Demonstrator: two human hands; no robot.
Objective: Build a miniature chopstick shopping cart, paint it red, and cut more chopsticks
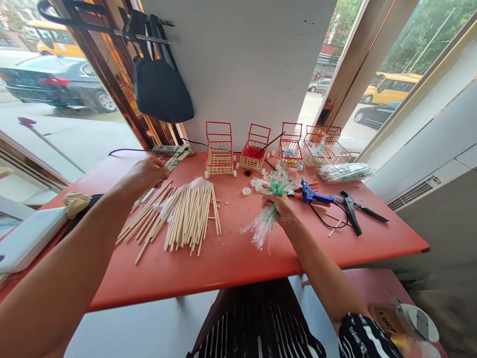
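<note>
My left hand [143, 175] pinches a white-and-green plastic wrapper [177, 158] above the left side of the red table. My right hand [280, 208] is closed around a bunch of crumpled clear plastic wrappers [264, 229] with green print, which stick out above and below the fist. Between the hands lies a spread pile of thin wooden sticks [192, 214], partly on clear plastic. A blue glue gun [315, 195] with orange parts rests just right of my right hand. Small white round caps [246, 191] lie to its left.
Several little carts of sticks with red-edged frames, one a red-lined cart [254, 151], stand along the wall. Black cutters [352, 209] and a bundle of wrapped sticks [345, 172] lie at right. A power strip [173, 150] sits behind my left hand; a dark bag [162, 89] hangs above.
</note>
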